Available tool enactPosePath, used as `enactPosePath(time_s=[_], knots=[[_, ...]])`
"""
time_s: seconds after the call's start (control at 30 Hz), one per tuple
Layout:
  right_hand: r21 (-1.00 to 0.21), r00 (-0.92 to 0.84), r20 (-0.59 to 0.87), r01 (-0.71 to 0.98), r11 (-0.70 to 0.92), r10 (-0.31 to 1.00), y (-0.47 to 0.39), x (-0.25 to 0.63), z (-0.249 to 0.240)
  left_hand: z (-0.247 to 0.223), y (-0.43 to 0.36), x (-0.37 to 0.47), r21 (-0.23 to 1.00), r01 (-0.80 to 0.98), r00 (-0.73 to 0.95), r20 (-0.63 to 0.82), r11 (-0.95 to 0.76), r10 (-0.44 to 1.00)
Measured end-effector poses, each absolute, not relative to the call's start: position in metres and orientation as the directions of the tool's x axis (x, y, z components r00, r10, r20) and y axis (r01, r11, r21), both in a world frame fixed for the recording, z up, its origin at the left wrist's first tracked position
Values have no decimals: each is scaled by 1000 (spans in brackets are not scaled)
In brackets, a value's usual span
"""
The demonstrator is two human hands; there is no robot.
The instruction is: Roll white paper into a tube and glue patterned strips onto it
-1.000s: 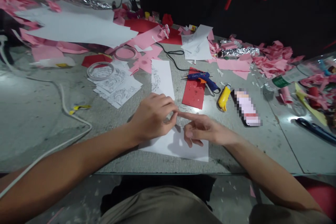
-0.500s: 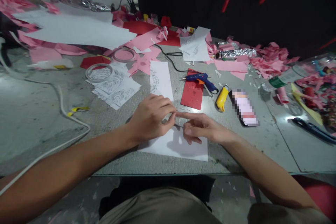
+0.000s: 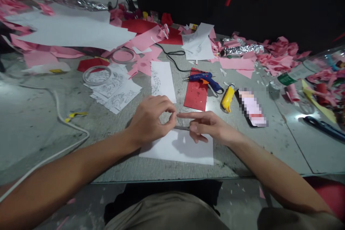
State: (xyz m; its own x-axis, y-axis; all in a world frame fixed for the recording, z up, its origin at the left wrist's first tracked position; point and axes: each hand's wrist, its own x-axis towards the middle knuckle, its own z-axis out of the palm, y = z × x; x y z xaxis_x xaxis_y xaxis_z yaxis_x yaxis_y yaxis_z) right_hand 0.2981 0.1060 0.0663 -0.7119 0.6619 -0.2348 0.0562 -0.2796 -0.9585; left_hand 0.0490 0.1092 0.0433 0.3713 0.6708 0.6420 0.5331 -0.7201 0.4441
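Note:
My left hand (image 3: 155,118) is over the near middle of the table, thumb and forefinger tips closed in a pinch. Anything between those tips is too small to make out. To its right, my right hand (image 3: 206,125) points its forefinger at the pinch, the tip very close to it. Its other fingers are bent loosely below, and I see nothing held in them. Under both hands lies a blank white sheet of paper (image 3: 175,152), partly covered and shadowed. A thin dark line shows between the hands along the sheet's far edge; its nature is unclear.
Beyond my hands lie a narrow printed sheet (image 3: 164,82), a red card (image 3: 195,97) with a blue glue gun (image 3: 202,78), a yellow cutter (image 3: 228,99) and a phone (image 3: 252,107). A tape roll (image 3: 97,75) rests on printed papers at left. A white cable (image 3: 58,107) crosses the left side.
The view has shifted slightly. My left hand still pinches, and the right forefinger, which was touching the pinch, now shows its tip at or just off it.

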Motion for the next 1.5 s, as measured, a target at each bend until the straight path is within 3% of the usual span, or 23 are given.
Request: enactPosePath(time_s=[0.3,0.53,0.83,1.07,1.5], knots=[[-960,-637,-229,20,-281,736,108,296,63,51,105,47,610,447,356,550,-654,756],[-968,-614,-229,62,-243,756,110,295,63,48,103,50,519,500,371,596,-694,713],[-972,-544,-236,130,-197,805,111,296,62,42,103,50,548,427,399,600,-720,693],[-975,-715,-220,155,-157,664,101,294,66,39,99,52,456,330,515,647,-827,562],[-982,-670,-186,114,-147,719,105,290,60,44,92,52,540,241,447,676,-806,586]])
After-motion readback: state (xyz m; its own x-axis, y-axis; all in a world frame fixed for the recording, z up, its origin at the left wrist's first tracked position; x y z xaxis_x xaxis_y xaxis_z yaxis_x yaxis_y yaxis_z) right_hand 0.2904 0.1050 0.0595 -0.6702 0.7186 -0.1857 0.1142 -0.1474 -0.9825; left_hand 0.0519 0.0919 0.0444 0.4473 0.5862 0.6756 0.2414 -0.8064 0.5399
